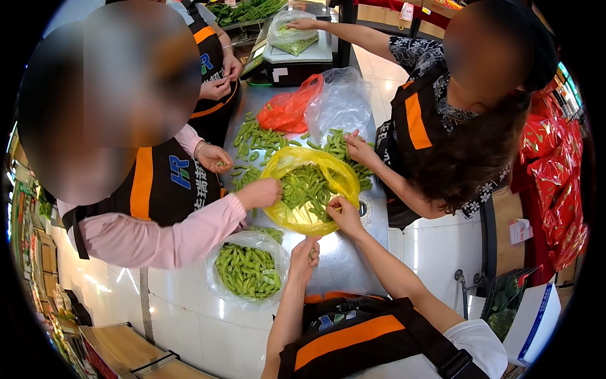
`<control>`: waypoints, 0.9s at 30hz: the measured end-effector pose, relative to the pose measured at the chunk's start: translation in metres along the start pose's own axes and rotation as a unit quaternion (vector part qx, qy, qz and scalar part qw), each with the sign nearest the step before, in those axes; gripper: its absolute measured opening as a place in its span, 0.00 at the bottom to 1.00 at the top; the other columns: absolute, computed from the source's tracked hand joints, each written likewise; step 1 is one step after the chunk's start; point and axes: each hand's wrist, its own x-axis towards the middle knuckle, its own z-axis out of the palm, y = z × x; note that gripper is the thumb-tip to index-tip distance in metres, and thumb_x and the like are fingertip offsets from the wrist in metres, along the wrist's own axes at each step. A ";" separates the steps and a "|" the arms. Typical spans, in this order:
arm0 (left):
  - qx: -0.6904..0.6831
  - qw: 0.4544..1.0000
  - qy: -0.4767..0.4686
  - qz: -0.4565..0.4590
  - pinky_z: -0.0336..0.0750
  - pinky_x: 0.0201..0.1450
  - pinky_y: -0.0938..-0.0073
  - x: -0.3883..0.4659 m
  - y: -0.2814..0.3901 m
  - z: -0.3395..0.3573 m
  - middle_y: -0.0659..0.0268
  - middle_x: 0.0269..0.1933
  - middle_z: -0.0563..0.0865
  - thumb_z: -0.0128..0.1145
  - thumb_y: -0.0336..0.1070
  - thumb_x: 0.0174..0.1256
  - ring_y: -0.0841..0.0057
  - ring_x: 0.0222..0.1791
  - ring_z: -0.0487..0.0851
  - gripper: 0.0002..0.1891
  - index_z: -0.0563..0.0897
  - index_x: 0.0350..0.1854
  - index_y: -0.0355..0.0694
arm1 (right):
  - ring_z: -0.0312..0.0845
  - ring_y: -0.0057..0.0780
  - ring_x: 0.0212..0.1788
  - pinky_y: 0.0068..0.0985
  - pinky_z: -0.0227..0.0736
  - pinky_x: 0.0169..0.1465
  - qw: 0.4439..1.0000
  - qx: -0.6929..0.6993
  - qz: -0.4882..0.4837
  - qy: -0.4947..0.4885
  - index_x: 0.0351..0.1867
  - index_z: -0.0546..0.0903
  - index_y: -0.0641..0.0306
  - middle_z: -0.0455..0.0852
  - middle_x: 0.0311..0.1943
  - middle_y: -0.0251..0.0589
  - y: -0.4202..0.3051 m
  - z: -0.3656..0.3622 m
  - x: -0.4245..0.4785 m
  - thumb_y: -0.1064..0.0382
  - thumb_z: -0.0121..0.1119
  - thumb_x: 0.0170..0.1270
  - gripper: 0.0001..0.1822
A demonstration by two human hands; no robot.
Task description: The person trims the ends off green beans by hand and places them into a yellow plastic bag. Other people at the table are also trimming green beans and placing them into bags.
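Note:
My left hand is curled at the near side of the metal table, with small pale green beans showing in its fingers. To its right, my right hand reaches over the near right rim of a yellow plastic bag. Its fingertips are bent close together beside the green soybean pods inside; whether they pinch a pod is hidden. Left of my left hand, a clear plastic bag is filled with plump green pods.
Co-workers stand left and right; one co-worker's hand touches the yellow bag. Loose pods lie beyond it on the metal table. Past them are a red plastic bag, a clear bag, and a scale bearing bagged beans.

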 end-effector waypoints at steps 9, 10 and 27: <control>0.100 0.990 0.063 0.081 0.54 0.18 0.89 -0.008 0.014 0.017 0.77 0.22 0.71 0.54 0.36 0.67 0.92 0.18 0.62 0.15 0.79 0.53 0.36 | 0.67 0.13 0.19 0.15 0.64 0.23 0.927 0.214 0.106 -0.288 0.35 0.79 0.65 0.75 0.21 0.28 -0.044 -0.026 -0.032 0.61 0.56 0.65 0.09; 0.132 0.985 0.063 0.090 0.55 0.18 0.89 -0.009 0.014 0.018 0.77 0.22 0.71 0.55 0.35 0.67 0.92 0.18 0.63 0.15 0.80 0.52 0.36 | 0.69 0.14 0.20 0.14 0.65 0.23 0.924 0.209 0.103 -0.302 0.34 0.78 0.66 0.75 0.21 0.29 -0.043 -0.026 -0.034 0.61 0.56 0.64 0.09; 0.534 0.779 0.073 0.321 0.71 0.29 0.71 -0.018 0.021 0.033 0.54 0.24 0.80 0.56 0.31 0.62 0.65 0.24 0.79 0.06 0.77 0.33 0.33 | 0.73 0.13 0.25 0.14 0.68 0.28 0.944 0.156 0.072 -0.281 0.33 0.82 0.68 0.82 0.25 0.31 -0.057 -0.036 -0.043 0.66 0.62 0.59 0.07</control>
